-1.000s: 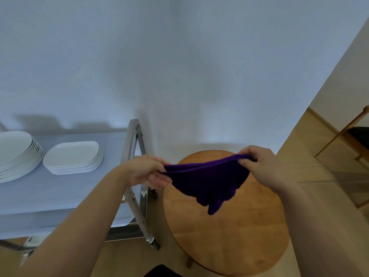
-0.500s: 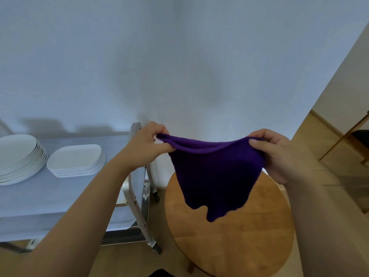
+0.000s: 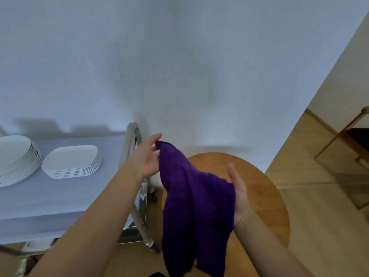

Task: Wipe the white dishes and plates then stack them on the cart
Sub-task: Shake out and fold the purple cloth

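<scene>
A purple cloth hangs in front of me over the round wooden table. My left hand pinches the cloth's top corner at its fingertips. My right hand lies flat, palm turned to the left, and the cloth drapes over it; its fingers are hidden under the fabric. To the left, a stack of round white plates and a stack of white rounded-rectangle dishes stand on the cart, whose top is pale blue-grey.
The cart's metal end frame rises just left of my left hand, with a caster on the wooden floor. A wooden chair stands at the far right. A white wall is close behind.
My right hand let go of its corner and opened flat under the cloth, which now drapes over it. My left hand still holds the other corner. The cloth hangs lower and longer.
</scene>
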Tool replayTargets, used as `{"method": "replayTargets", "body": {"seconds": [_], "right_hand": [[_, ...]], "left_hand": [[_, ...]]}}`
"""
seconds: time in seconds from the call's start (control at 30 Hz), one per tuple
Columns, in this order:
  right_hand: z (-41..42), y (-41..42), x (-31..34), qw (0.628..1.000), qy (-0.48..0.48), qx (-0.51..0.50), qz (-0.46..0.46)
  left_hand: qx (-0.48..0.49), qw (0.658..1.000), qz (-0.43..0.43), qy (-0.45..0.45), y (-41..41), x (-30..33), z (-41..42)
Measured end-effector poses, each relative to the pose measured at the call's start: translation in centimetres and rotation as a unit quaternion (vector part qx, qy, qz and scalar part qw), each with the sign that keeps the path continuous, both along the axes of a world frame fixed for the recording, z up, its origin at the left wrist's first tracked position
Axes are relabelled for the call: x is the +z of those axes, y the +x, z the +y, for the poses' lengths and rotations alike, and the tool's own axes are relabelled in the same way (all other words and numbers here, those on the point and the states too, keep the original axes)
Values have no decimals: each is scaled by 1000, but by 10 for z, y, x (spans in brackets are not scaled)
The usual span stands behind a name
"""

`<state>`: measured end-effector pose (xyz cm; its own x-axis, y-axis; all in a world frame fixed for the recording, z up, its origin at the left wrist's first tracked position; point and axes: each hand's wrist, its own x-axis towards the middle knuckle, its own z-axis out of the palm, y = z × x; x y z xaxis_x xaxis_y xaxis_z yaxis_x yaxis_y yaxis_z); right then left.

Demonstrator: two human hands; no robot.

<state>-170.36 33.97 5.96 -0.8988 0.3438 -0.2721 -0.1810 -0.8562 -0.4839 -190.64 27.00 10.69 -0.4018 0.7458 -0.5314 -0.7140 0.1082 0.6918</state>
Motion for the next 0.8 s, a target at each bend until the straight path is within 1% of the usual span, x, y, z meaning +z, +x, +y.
{"method": "replayTargets", "body": {"seconds": [0.07, 0.1, 0.17, 0.2, 0.23, 0.27, 0.33, 0.4, 0.47, 0.5, 0.57, 0.63, 0.7, 0.73, 0.8], "right_hand": [[2, 0, 3, 995, 85, 33, -36], [5, -2, 6, 990, 114, 40, -70], [6, -3, 5, 986, 120, 31, -113], [7, -5, 2, 985, 113, 25, -129], [8, -5, 0, 984, 113, 16, -138], [7, -7, -1, 983, 113, 18, -140], [7, -10, -2, 984, 116, 22, -135], [8, -13, -1, 981, 128, 25, -142], [11, -15, 2, 973, 148, 37, -174], [14, -16, 4, 966, 163, 47, -193], [21, -17, 10, 944, 207, 57, -249], [27, -18, 11, 930, 220, 42, -292], [28, -18, 11, 922, 224, 18, -315], [28, -20, 11, 916, 238, 9, -322], [29, -26, 15, 898, 286, -13, -333]], "left_hand": [[-86, 993, -13, -76, 12, -41, -15], [-135, 985, -19, -103, 20, -59, -23], [-215, 971, -50, -91, 34, -85, -36], [-223, 969, -77, -73, 39, -90, -41], [-212, 972, -89, -54, 41, -92, -44], [-191, 978, -78, -30, 42, -90, -45], [-149, 989, -16, 13, 39, -82, -43], [-119, 992, 30, 41, 34, -68, -41], [-104, 992, 65, 42, 28, -59, -45], [-90, 992, 82, 28, 23, -55, -47], [-54, 993, 105, -3, 12, -49, -54], [-24, 993, 115, -4, 0, -43, -62], [-9, 986, 165, 3, -7, -38, -66], [-2, 977, 214, -2, -8, -36, -67], [30, 944, 327, -34, -10, -33, -67]]}}
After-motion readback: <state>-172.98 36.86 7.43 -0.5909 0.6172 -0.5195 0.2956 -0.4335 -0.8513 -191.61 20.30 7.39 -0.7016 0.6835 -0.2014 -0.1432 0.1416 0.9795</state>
